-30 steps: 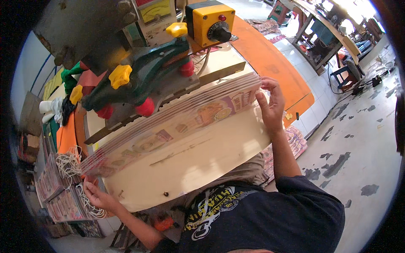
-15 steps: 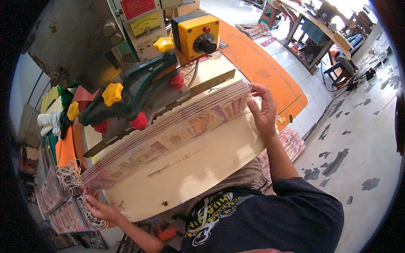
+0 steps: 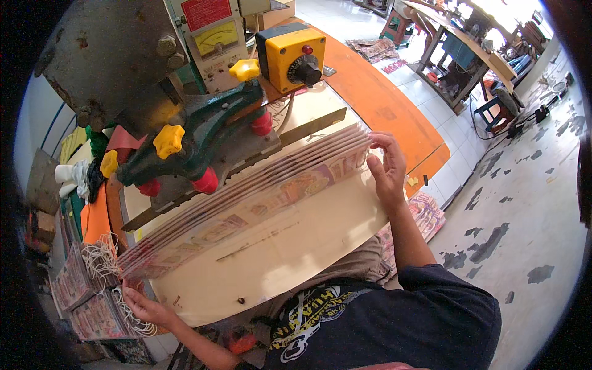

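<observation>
A long stack of clear plastic sheets with colourful print (image 3: 271,197) stands on edge, slanting across the cream work surface (image 3: 290,256). My right hand (image 3: 388,172) grips its far right end between thumb and fingers. At the near left end, my left hand (image 3: 145,302) pinches the lower corner, its fingertips partly hidden by the plastic. The stack's edges fan into several parallel layers. Just behind it lies a long metal bar (image 3: 311,129), beneath a dark green press head (image 3: 209,132) with yellow knobs and red feet.
A yellow control box (image 3: 290,55) with a black dial sits behind the press, on an orange table (image 3: 394,92). White cords (image 3: 102,262) hang beside printed bundles (image 3: 102,314) at the left. More printed plastic (image 3: 425,216) lies right of my lap.
The stack's printed face has tilted and looks narrower and blurred, with its layered top edges showing more. My right hand has shifted slightly lower; my left hand stays almost in place.
</observation>
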The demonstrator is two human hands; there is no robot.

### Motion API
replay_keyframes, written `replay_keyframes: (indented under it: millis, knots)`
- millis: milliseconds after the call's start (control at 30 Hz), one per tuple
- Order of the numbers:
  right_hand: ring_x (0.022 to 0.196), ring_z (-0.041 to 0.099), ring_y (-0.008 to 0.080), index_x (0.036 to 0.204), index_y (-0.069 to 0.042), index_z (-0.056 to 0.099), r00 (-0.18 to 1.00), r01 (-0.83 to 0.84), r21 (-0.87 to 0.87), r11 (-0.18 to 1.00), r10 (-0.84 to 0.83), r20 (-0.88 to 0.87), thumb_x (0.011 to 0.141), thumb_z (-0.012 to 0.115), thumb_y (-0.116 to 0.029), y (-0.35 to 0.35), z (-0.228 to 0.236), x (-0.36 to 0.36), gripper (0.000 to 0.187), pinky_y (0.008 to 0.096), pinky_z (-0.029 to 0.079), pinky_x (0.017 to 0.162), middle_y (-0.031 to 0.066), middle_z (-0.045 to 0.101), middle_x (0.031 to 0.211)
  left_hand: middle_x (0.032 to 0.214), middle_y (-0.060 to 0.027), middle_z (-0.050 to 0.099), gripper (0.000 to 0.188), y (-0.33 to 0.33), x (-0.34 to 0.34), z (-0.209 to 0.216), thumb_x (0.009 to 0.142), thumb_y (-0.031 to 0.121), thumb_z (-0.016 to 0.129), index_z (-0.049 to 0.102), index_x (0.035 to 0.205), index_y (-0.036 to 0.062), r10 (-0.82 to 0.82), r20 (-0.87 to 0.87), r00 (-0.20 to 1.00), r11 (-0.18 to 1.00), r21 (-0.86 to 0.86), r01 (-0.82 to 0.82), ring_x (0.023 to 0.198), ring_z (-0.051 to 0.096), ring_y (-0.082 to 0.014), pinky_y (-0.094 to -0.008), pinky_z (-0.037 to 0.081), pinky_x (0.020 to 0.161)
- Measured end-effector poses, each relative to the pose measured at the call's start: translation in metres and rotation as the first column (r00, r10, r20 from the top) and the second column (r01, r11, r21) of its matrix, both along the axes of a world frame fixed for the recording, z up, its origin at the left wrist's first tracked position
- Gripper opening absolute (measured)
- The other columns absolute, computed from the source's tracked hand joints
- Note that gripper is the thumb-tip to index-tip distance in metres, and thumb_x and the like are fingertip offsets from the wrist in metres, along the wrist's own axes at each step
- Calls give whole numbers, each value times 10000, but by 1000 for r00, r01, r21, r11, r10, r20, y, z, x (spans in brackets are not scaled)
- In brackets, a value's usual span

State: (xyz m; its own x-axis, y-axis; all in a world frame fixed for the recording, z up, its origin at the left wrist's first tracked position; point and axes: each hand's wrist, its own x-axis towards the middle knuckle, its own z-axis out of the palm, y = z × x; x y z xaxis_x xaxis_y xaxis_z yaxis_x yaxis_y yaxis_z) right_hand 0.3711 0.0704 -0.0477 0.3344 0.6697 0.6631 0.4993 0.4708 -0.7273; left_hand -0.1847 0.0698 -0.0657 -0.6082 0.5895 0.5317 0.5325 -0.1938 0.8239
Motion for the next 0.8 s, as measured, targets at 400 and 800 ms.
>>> replay_keyframes:
  millis: [400, 800]
  knots:
    - [1082, 543, 224, 1084, 4, 568, 994, -68, 25, 997, 70, -85, 920, 651, -265, -2, 2, -4, 326, 356, 394, 962, 156, 605, 1138, 1190, -165, 636, 457, -1, -20, -15, 1071, 326, 450, 562, 1265, -72, -40, 48, 998, 999, 13, 40, 1087, 610, -223, -360, 500, 969]
    - [1045, 517, 191, 1261, 32, 576, 992, -93, -96, 991, 84, -94, 921, 625, -386, 0, 6, -4, 541, 328, 393, 937, 110, 587, 1112, 1315, -172, 576, 473, -1, -12, -10, 1079, 328, 416, 494, 1361, -44, -88, 17, 996, 996, 3, 88, 1197, 568, -242, -375, 469, 1027]
